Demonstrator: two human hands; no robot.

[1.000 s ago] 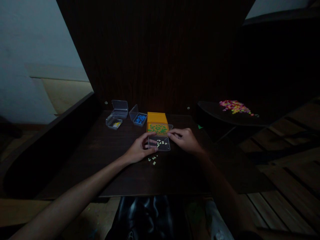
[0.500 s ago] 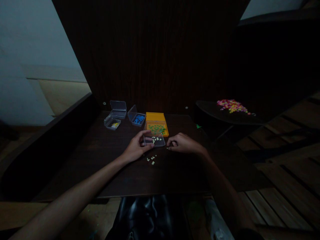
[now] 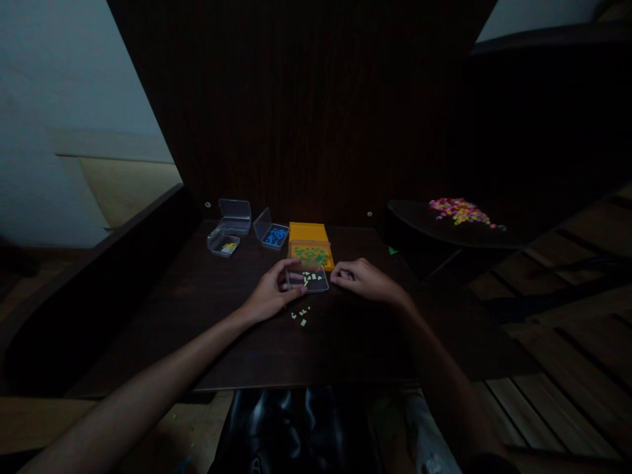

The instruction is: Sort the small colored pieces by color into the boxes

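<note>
My left hand grips the left end of a small clear plastic box, thumb on the near side and fingers behind it. Inside lie several pale cream pieces. Just right of the box, my right hand is closed, with thumb and fingertips pressed together; whatever is between them is too small or hidden to make out. On the dark table in front of the box, several more pale pieces lie loose.
Behind the box is a yellow case holding a clear tray of green pieces. Further left stand open clear boxes, one with blue pieces, another with yellow and white ones. Colourful beads heap on a side shelf.
The small pale piece by my right fingertips no longer shows on the table. My right fingers have drawn together and up slightly. My left hand keeps hold of the box.
</note>
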